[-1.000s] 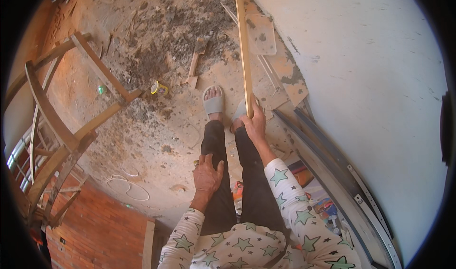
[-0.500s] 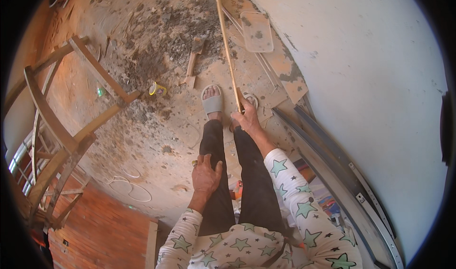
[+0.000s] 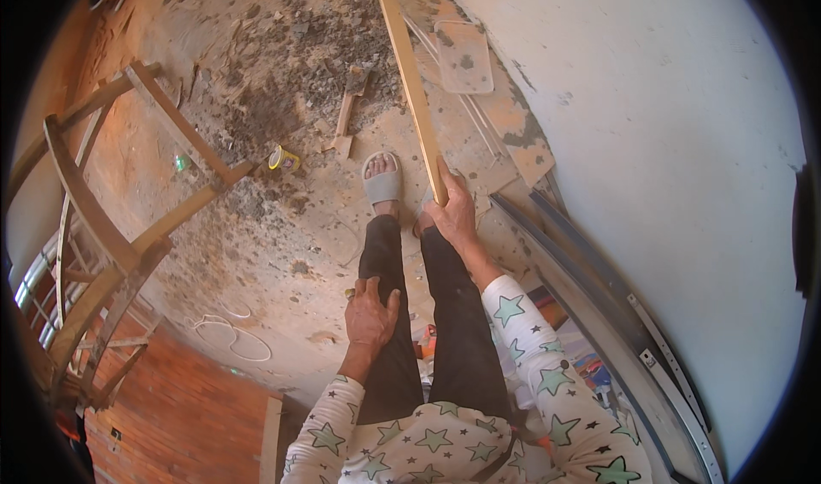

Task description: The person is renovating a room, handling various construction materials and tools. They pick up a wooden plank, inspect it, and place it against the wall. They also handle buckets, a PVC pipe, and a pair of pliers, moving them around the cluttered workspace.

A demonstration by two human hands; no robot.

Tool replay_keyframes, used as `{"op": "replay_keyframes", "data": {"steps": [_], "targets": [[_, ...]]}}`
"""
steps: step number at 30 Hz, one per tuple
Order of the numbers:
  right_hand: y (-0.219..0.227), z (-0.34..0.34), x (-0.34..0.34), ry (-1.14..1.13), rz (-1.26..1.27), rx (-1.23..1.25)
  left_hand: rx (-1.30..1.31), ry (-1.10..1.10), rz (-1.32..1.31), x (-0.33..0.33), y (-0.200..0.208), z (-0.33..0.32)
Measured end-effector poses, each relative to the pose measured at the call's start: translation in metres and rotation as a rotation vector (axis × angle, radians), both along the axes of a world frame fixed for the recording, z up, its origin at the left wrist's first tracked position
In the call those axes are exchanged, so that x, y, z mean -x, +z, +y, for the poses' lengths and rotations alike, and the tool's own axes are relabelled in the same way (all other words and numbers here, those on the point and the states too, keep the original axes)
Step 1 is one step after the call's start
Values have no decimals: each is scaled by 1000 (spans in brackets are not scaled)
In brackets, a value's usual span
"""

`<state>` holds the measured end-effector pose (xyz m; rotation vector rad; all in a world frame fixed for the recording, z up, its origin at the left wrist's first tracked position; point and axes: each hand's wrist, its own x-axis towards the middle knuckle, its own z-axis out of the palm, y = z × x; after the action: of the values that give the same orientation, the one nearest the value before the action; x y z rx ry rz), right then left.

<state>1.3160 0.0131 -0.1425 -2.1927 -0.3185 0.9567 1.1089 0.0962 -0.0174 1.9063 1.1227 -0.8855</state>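
Observation:
In my right hand [image 3: 455, 209] is one end of a long, pale wooden strip [image 3: 415, 86]. The fingers close round it near my right foot, and the strip stretches away to the top edge of the view, where its far end is cut off. My left hand [image 3: 370, 315] lies on my left thigh, holding nothing, with the thumb apart from the partly bent fingers and a ring on one of them. Between my feet and the top of the view, a wooden-handled tool [image 3: 349, 108] lies on the dirty floor, its head partly lost among the debris.
Wooden frames [image 3: 128, 253] stand at the left. Rubble [image 3: 291, 65] covers the far floor, with a yellow cup [image 3: 283, 159] at its near side. A clear plastic tray [image 3: 463, 56] lies near the white wall [image 3: 667, 142]. Dark metal profiles [image 3: 599, 304] lie along that wall. White cord [image 3: 235, 334] curls at the left.
The wooden strip has turned in my right hand, so its broad face now shows instead of its narrow edge. My left hand has stayed on the thigh.

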Motion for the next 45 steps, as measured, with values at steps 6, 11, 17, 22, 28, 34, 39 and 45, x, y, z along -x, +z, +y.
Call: {"op": "replay_keyframes", "data": {"steps": [6,11,17,22,28,34,39,45], "targets": [[19,8,12,172,297,38,-1,4,0,0,-1,1],[30,5,22,105,210,-51,8,27,13,1,-1,0],[18,16,12,18,201,-8,21,48,9,-1,2,3],[36,-18,26,334,27,168,14,50,-5,2,0,5],[44,-69,31,353,-205,467,14,80,-12,4,0,7],[44,-107,28,352,-278,577,13,58,-20,4,-1,8],[39,-126,33,333,-309,561,4,51,-40,6,-1,9],[39,-129,27,362,-331,575,7,61,-45,7,-1,9]]}}
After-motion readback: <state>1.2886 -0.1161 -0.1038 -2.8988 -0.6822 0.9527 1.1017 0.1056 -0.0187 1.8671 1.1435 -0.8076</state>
